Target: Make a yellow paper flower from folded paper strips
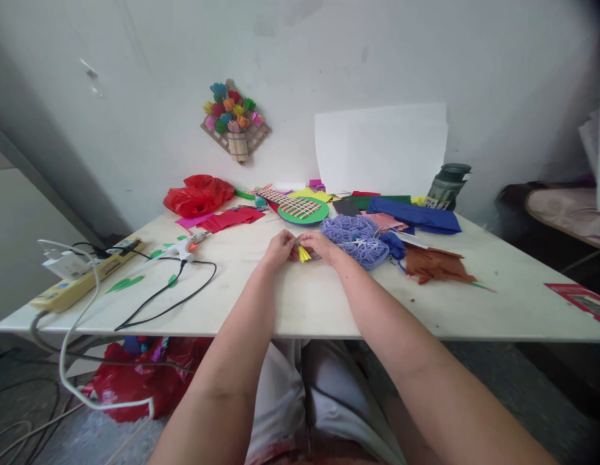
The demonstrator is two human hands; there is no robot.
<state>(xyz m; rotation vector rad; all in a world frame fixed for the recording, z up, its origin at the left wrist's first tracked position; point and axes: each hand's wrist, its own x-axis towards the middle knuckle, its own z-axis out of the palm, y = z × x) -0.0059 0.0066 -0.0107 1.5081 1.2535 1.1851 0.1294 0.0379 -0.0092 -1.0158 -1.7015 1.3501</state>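
My left hand (281, 248) and my right hand (318, 247) come together over the middle of the table, fingers pinched. Between them is a small piece of yellow paper (304, 254), fanned out at its lower end. Both hands appear to grip its upper part, which the fingers mostly hide. Just right of my right hand lies a tangled heap of purple yarn (355, 240). Behind the hands rests a green round paper piece (309, 211) with a lattice of thin sticks across it.
A glue gun (183, 247) with a black cord lies left, near a yellow power strip (72, 289). Red paper (232, 219), a red plastic bag (199, 196), blue paper (416, 215), brown paper (436, 264) and a dark bottle (447, 186) surround the work area.
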